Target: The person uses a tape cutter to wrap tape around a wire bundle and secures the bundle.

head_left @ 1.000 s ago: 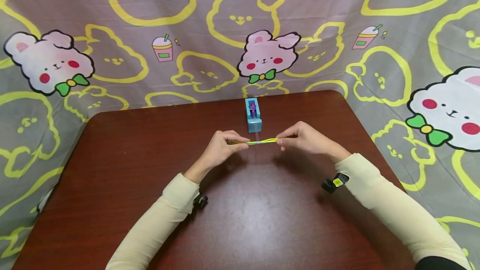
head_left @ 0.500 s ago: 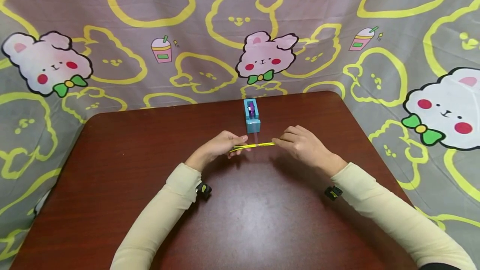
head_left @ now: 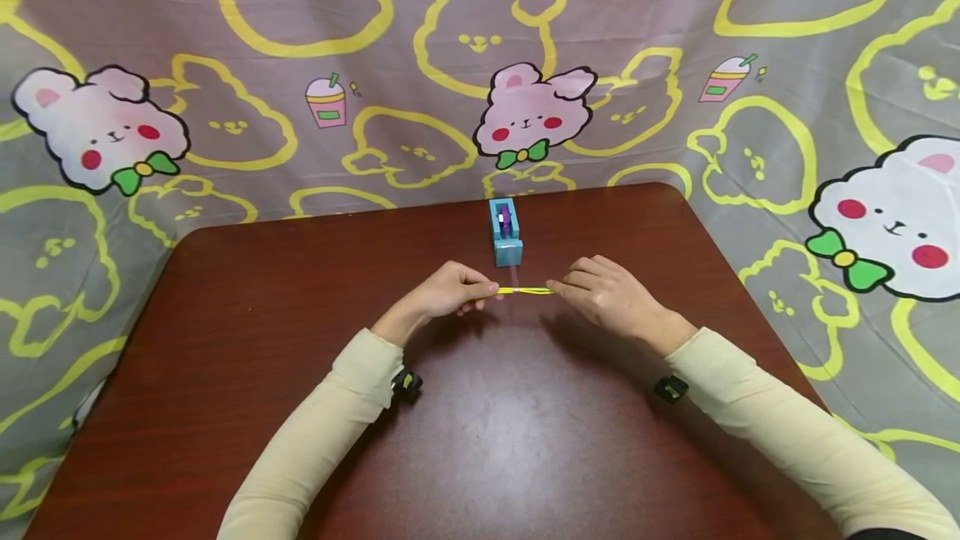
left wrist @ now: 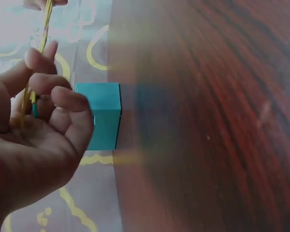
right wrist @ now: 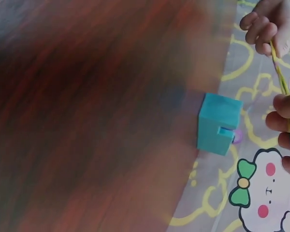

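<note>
A thin bundle of yellow cord (head_left: pixel 534 291) is stretched level between the two hands above the table. My left hand (head_left: pixel 450 287) pinches its left end between thumb and fingers; in the left wrist view the strands (left wrist: pixel 47 18) run down into the palm, beside a short green piece (left wrist: pixel 35 110). My right hand (head_left: pixel 606 294) pinches the other end, its back turned up and the fingertips partly hidden. Just beyond stands a blue tape dispenser (head_left: pixel 508 253) holding a purple roll (head_left: pixel 506 219). From its front, a clear strip of tape (head_left: pixel 513 275) reaches the middle of the bundle.
The dark brown wooden table (head_left: pixel 300 373) extends around both arms. Behind it hangs a patterned cloth (head_left: pixel 405 40) with rabbits and yellow outlines, close to the table's back edge. Small black cameras (head_left: pixel 407 384) sit on the wrists.
The right hand has turned its back upward over the cord's end. The left hand opened its grip half a second ago and now pinches the cord again. The bundle sits slightly nearer me.
</note>
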### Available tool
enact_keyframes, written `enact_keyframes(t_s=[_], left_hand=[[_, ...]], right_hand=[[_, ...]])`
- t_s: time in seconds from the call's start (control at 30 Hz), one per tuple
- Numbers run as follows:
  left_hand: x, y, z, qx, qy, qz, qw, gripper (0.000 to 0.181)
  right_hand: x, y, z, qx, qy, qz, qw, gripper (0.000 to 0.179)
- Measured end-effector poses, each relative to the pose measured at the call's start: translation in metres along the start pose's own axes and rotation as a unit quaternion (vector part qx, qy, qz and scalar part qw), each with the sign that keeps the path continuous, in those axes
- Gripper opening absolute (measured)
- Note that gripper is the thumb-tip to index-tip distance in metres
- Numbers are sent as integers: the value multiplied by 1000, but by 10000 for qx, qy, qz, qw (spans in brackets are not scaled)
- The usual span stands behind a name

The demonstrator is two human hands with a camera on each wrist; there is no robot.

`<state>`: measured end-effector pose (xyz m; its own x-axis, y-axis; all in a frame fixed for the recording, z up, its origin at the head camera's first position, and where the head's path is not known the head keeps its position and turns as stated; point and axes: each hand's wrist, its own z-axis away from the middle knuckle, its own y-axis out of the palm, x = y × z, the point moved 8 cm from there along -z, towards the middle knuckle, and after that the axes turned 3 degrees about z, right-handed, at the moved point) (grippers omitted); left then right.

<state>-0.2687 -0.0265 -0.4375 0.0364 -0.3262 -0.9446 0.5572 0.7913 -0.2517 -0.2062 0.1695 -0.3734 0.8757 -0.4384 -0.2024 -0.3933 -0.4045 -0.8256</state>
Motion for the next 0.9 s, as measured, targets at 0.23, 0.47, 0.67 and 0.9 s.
enact_keyframes(t_s=[0.23, 0.47, 0.67, 0.9], left_hand=[[-19, -4, 9, -681, 1038, -752, 9894, 23], [-31, -8, 21, -1153, 2308, -1116, 9597, 16], [-38, -7, 31, -1500, 3230, -1392, 9240, 11], [-41, -4, 37, -1679, 3563, -1587, 9054, 11]], right_hand=[[-21, 1, -9, 339, 1113, -1431, 9828, 24], [-50, 26, -8, 1131, 2731, -3559, 8866, 10], [-60, 70, 5, 2137, 3542, -5587, 7189, 33], [-49, 101, 22, 2454, 3746, -7246, 5238, 39]])
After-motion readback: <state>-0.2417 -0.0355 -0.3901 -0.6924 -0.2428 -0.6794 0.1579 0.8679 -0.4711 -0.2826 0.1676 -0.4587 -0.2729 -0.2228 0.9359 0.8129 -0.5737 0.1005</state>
